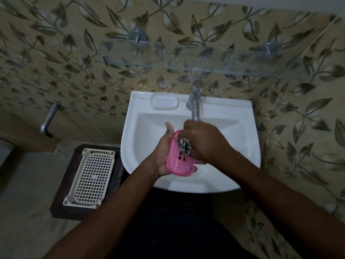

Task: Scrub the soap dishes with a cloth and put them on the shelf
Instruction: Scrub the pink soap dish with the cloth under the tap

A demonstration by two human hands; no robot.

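Watcher: Forearms [115, 199] nearest the lens, both reaching out over the sink [248, 146]. Left hand [162, 156] cups the pink soap dish [180, 165] from beneath, thumb up along its far edge, fingertips wrapped under the near side. Dish held above the basin, slotted floor facing up.

Scribe: Right hand?

Watcher: Right hand [204, 142] bunched around a grey cloth [184, 145], pressing it into the dish's far half, just below the tap [195, 107]. Whether water runs, cannot tell.

Scribe: Step in hand?

Watcher: Scrubbing, by my reading. No dish shows on the glass shelf [186, 69] above the tap, so shelving is not yet begun. Faint pale specks at the dish's near end; that part looks unscrubbed.

Scribe: How to do it well?

Watcher: Brace the dish firm in the left palm; thin wet plastic will likely flex or skid. Short strokes with the cloth toward the near end. Push a fold into the drain slots and along the inner rim, where scum would collect. Turn it over for the underside. Stay low over the basin, so a slip lands in the bowl.

Scribe: Other dishes?

Watcher: None seen for certain. Cream basket [91, 176] sits on a dark stand [61, 208] left of the sink.
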